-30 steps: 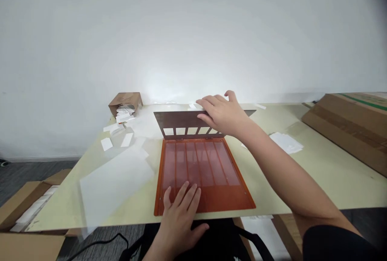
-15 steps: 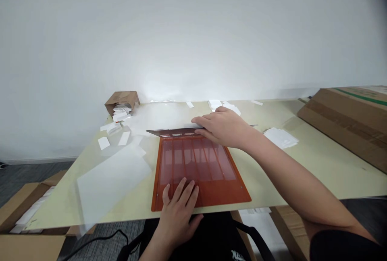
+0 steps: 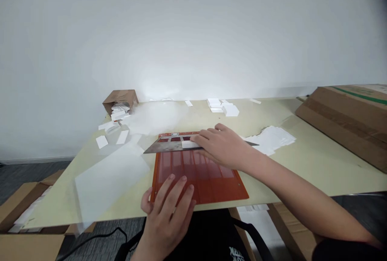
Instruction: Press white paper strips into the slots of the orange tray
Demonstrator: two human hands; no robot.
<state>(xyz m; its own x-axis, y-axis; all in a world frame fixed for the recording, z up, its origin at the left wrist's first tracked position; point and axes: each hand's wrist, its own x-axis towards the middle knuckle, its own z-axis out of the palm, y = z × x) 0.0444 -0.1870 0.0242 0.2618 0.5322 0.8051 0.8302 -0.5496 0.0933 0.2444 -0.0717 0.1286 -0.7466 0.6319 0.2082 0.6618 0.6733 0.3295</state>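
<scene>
At far left, a torn brown paper box (image 3: 120,100) is lying on its side on the cream table (image 3: 329,172), spilling white cards (image 3: 118,112); three loose white cards (image 3: 102,142) are lying just beside it, and a translucent sheet (image 3: 111,180) is lying nearer the table's front edge; the left hand (image 3: 165,216) is hanging open, fingers spread and empty, at the near left corner of an orange tray (image 3: 199,178), whose long axis is pointing away from the person; one dark metal plate (image 3: 167,146) is tilting low across the tray's far end, its long axis running left to right; the right hand (image 3: 223,146) is closing narrowly over that plate, beside a white card (image 3: 189,144); two card piles (image 3: 222,107) (image 3: 270,140) are lying farther right, before one cardboard carton (image 3: 341,120).
</scene>
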